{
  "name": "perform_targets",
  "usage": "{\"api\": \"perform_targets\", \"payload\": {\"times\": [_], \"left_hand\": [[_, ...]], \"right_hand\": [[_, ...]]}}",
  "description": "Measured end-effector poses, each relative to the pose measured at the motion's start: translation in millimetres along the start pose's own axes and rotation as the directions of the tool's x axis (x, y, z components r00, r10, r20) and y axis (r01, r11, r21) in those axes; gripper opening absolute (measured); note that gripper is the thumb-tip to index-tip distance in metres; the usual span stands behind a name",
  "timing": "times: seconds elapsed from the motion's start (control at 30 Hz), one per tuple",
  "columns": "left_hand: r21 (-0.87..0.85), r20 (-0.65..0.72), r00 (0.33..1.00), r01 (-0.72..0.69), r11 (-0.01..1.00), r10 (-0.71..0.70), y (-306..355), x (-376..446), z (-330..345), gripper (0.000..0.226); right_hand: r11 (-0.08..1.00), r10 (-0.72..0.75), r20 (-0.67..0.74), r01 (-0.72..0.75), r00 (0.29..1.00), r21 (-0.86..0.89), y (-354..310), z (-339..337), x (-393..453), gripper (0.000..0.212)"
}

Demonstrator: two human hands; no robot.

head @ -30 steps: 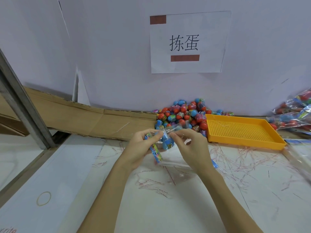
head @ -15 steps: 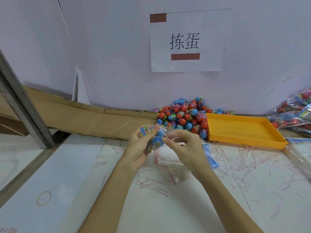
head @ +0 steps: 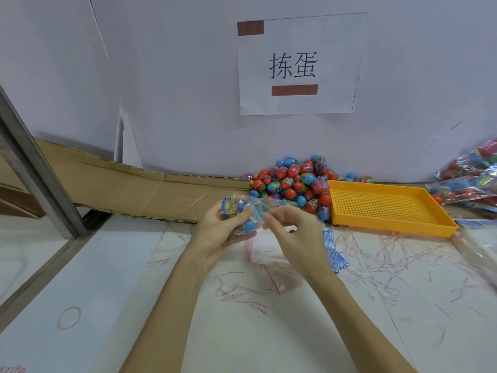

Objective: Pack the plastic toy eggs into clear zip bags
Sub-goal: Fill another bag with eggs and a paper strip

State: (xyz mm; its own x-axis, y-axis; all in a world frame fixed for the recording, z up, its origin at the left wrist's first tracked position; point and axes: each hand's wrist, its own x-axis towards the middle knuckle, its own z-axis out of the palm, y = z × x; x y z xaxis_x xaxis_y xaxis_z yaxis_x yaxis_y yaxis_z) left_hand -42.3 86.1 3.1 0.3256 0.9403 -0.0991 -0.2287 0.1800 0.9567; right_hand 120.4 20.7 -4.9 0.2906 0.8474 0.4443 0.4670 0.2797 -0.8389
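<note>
Your left hand (head: 215, 232) cradles the filled zip bag (head: 243, 214) above the table — its mouth runs rightward into your right hand (head: 293, 235), whose curled fingertips pinch that end, nearer for sealing.

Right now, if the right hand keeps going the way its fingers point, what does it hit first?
Probably the filled zip bag that the left hand grips: the right hand already pinches its edge, fingers pointing left. Depth is unclear.

Packed bags (head: 469, 181) cut off right; count perhaps unclear.
</note>
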Motion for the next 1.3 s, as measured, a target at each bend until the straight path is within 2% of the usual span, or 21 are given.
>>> {"api": "perform_targets", "payload": {"times": [0.1, 0.2, 0.23, 0.3, 0.37, 0.4, 0.43, 0.5, 0.57, 0.6, 0.67, 0.73, 0.83, 0.93, 1.03, 1.13, 1.3], "left_hand": [[0.055, -0.092, 0.993, -0.071, 0.996, 0.076, -1, 0, 7, 0.057], [0.312, -0.153, 0.953, -0.203, 0.928, 0.26, -1, 1, 7, 0.081], [0.414, -0.1, 0.93, -0.284, 0.865, 0.353, -1, 1, 4, 0.086], [0.594, 0.143, 0.882, -0.439, 0.674, 0.449, -2, -1, -3, 0.094], [0.723, 0.306, 0.879, -0.465, 0.511, 0.366, -5, -2, -1, 0.099], [0.762, 0.311, 0.897, -0.433, 0.481, 0.314, -8, -3, 3, 0.099], [0.788, 0.288, 0.913, -0.397, 0.471, 0.287, -10, -3, 7, 0.096], [0.799, 0.251, 0.91, -0.387, 0.461, 0.329, -12, -2, 9, 0.078], [0.811, 0.215, 0.868, -0.413, 0.414, 0.447, -11, -2, 4, 0.055], [0.83, 0.177, 0.843, -0.406, 0.383, 0.509, -8, -3, 1, 0.053], [0.856, 0.093, 0.8, -0.368, 0.363, 0.592, -6, -1, -5, 0.058], [0.85, 0.016, 0.792, -0.332, 0.408, 0.611, -6, 1, -8, 0.062], [0.836, -0.029, 0.78, -0.323, 0.443, 0.625, -9, 5, -10, 0.065], [0.831, -0.058, 0.738, -0.337, 0.443, 0.672, -9, 5, -6, 0.066], [0.819, -0.075, 0.728, -0.345, 0.458, 0.682, -7, 3, -5, 0.066], [0.839, -0.038, 0.733, -0.346, 0.42, 0.679, -8, 3, -5, 0.066], [0.846, -0.009, 0.754, -0.344, 0.406, 0.657, -11, 4, -4, 0.06]], "right_hand": [[0.999, -0.033, -0.058, 0.033, 0.998, -0.002, 0, -5, 4, 0.007], [0.984, -0.133, -0.064, 0.124, 0.989, -0.131, 3, -8, 4, 0.007], [0.965, -0.181, -0.044, 0.168, 0.983, -0.201, 5, -9, 4, 0.008], [0.907, -0.29, 0.005, 0.276, 0.957, -0.317, 8, -9, 3, 0.008], [0.862, -0.381, 0.073, 0.383, 0.922, -0.333, 8, -6, 2, 0.006], [0.844, -0.412, 0.115, 0.426, 0.904, -0.326, 7, -4, 2, 0.006], [0.828, -0.435, 0.152, 0.46, 0.888, -0.319, 7, -3, 1, 0.006], [0.803, -0.475, 0.182, 0.509, 0.861, -0.31, 6, -1, 0, 0.007], [0.815, -0.496, 0.126, 0.511, 0.859, -0.275, 4, 0, 0, 0.011], [0.833, -0.493, 0.072, 0.494, 0.867, -0.249, 3, 1, 0, 0.014], [0.872, -0.45, -0.049, 0.426, 0.892, -0.241, 4, 0, 2, 0.017], [0.906, -0.335, -0.087, 0.295, 0.938, -0.304, 12, -5, 7, 0.019], [0.871, -0.074, 0.04, 0.084, 0.996, -0.485, 36, -17, 13, 0.025], [0.842, 0.078, 0.16, 0.02, 0.984, -0.54, 51, -23, 18, 0.031], [0.854, 0.079, 0.139, 0.005, 0.987, -0.52, 54, -23, 20, 0.029], [0.843, 0.073, 0.114, 0.0, 0.991, -0.538, 57, -22, 20, 0.024], [0.765, 0.143, 0.156, -0.009, 0.977, -0.644, 62, -21, 21, 0.033]]}}
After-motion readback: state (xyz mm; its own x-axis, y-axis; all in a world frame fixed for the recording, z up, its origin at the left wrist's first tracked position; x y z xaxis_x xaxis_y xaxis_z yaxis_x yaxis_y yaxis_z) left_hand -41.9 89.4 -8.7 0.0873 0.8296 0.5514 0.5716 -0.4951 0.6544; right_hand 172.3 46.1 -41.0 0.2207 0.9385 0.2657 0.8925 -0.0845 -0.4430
